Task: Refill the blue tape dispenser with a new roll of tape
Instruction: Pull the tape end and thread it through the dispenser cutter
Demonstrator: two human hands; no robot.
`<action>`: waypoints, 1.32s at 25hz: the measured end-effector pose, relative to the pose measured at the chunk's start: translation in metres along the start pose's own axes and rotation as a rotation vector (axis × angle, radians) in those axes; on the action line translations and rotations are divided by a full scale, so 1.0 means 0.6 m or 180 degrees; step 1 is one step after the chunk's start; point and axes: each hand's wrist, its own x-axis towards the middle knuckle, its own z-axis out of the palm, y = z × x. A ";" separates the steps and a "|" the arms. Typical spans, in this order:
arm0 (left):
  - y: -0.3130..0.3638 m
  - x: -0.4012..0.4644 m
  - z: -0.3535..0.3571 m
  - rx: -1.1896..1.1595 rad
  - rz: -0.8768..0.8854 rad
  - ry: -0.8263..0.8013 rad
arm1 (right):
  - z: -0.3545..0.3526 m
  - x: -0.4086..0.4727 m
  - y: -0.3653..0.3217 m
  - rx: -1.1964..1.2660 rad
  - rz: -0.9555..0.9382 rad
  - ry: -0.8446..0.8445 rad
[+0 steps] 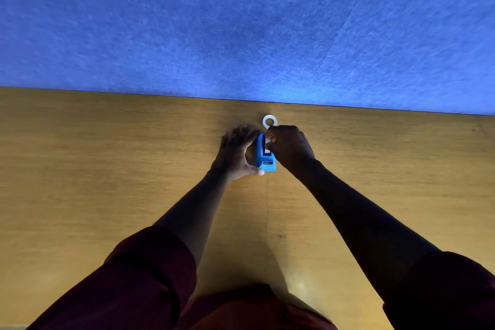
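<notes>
The blue tape dispenser (265,154) sits on the wooden table (107,169), about mid-width and not far from the table's back edge, with its cutter end toward the person. Something white shows in its open top slot; at this size I cannot tell whether it is a roll, a core or a strip of tape.

The left hand (237,154) braces the dispenser from the left side, thumb at the near corner and fingers curled round the far end. The right hand (290,149) is over the top, fingertips pinched narrow on the white piece in the slot. Just beyond the right hand, a white tape ring (269,121) lies flat on the table, near the blue felt wall panel (241,21); it looks like 1 spare roll or an empty core.

The step in hand seems to be working the white piece in or out of the slot. To do it well, the left hand should press the body down so it cannot slide or tip, while the right moves the piece straight along the slot, not twisting it, so the hub seats or frees evenly. The loose tape end should be kept from folding onto itself.
</notes>
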 end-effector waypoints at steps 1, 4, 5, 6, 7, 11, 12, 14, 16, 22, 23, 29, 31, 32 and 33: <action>0.000 -0.001 0.000 -0.0003 -0.0003 -0.0015 | -0.001 0.000 0.001 -0.0004 0.0016 0.0008; 0.002 0.000 -0.004 0.0043 0.0047 -0.0004 | -0.001 -0.001 -0.001 -0.0097 -0.0018 0.0058; 0.002 0.000 -0.006 0.0073 0.0080 0.0016 | 0.000 -0.002 -0.002 -0.0088 -0.0022 0.0069; 0.002 0.000 -0.007 0.0093 0.0105 0.0038 | 0.000 -0.002 -0.003 -0.0061 -0.0013 0.0074; 0.002 0.000 -0.007 0.0096 0.0111 0.0056 | 0.000 -0.001 -0.003 -0.0029 0.0003 0.0071; 0.002 -0.002 -0.001 0.0026 0.0043 0.0054 | 0.001 -0.002 0.000 0.0015 -0.0022 0.0065; 0.002 -0.001 0.000 0.0017 0.0031 0.0043 | 0.002 -0.002 0.000 0.0037 -0.0023 0.0069; 0.002 -0.001 0.000 0.0012 0.0022 0.0032 | 0.002 -0.002 -0.001 0.0056 -0.0029 0.0058; 0.002 0.000 -0.001 0.0064 0.0048 0.0050 | 0.002 -0.002 -0.001 -0.0020 -0.0082 0.0022; -0.002 0.003 0.004 0.0112 0.0024 0.0053 | -0.002 0.005 0.001 -0.0041 -0.0124 -0.0011; -0.002 0.002 0.005 0.0097 0.0020 0.0053 | -0.002 0.006 0.001 -0.0049 -0.0114 -0.0010; -0.005 0.004 0.009 0.0082 -0.0012 0.0023 | 0.001 0.012 -0.001 -0.0137 -0.0097 -0.0064; -0.006 0.005 0.010 0.0083 -0.0016 0.0011 | 0.001 0.012 -0.001 -0.0125 -0.0096 -0.0085; -0.006 0.004 0.010 0.0069 -0.0032 0.0000 | 0.001 0.011 -0.001 -0.0116 -0.0102 -0.0087; -0.006 0.004 0.011 0.0055 -0.0043 -0.0007 | 0.001 0.010 -0.002 -0.0104 -0.0113 -0.0086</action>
